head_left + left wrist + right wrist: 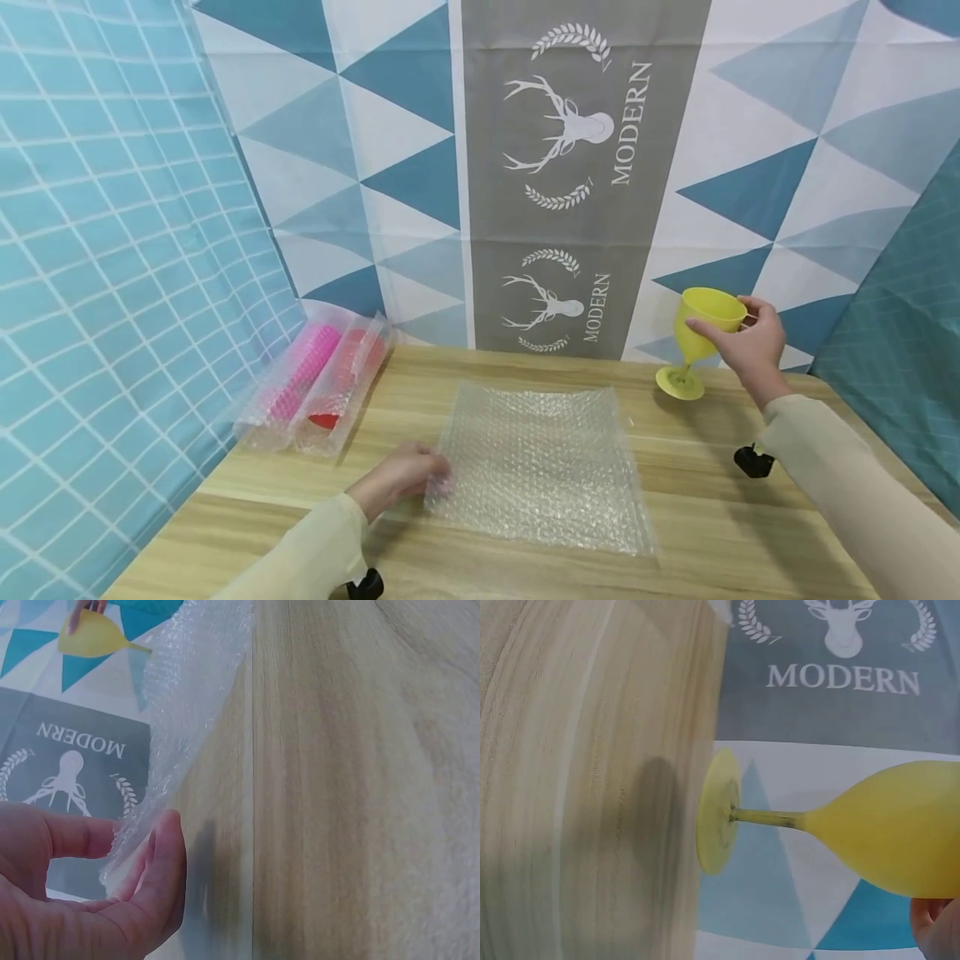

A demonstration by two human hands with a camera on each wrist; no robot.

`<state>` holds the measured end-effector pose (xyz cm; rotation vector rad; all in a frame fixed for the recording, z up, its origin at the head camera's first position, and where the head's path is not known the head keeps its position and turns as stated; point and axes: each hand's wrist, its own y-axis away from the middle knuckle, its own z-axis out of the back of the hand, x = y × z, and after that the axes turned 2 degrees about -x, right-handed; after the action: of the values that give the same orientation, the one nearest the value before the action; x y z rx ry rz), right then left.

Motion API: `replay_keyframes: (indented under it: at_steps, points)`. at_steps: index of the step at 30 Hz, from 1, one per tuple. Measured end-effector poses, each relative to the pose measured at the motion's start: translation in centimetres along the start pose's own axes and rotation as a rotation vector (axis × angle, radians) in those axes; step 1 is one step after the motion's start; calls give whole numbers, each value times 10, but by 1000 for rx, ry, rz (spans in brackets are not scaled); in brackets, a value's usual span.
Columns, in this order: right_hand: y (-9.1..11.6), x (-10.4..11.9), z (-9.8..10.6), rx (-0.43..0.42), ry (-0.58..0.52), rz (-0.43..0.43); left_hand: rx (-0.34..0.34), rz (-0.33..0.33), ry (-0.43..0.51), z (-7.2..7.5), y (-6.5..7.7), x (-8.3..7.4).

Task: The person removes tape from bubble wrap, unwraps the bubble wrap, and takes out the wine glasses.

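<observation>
A yellow goblet (701, 329) is in my right hand (756, 346), gripped around its bowl near the rim. In the right wrist view the goblet's stem and round foot (718, 812) show, with the foot seemingly just off the table. A clear sheet of bubble wrap (543, 467) lies on the table before me. At the sheet's left edge is my left hand (405, 471); in the left wrist view its thumb and fingers (166, 862) pinch the bubble wrap (191, 682), which is lifted there.
At the table's back left lie two bubble-wrapped rolls, a pink one (307, 367) and a red one (348, 375). Patterned cloth (405, 167) hangs behind the wooden table (420, 575), and blue gridded cloth (105, 275) stands on the left.
</observation>
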<state>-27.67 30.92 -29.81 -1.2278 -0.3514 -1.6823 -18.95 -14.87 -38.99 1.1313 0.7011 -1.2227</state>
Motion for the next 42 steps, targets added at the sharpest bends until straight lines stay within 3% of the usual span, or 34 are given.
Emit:
replay_keyframes:
  at_steps: [7, 19, 29, 42]
  points:
    - [0, -18, -13, 4, -7, -61, 21, -15, 20, -2, 2, 8]
    - [-5, -31, -17, -104, -16, -89, 10, -34, 23, -5, 4, 7]
    - [-11, -46, -20, -161, -55, -119, -47, -14, -28, -7, 3, 2]
    - [-12, -46, -17, -83, 15, -4, -93, -28, -77, -8, 2, -1]
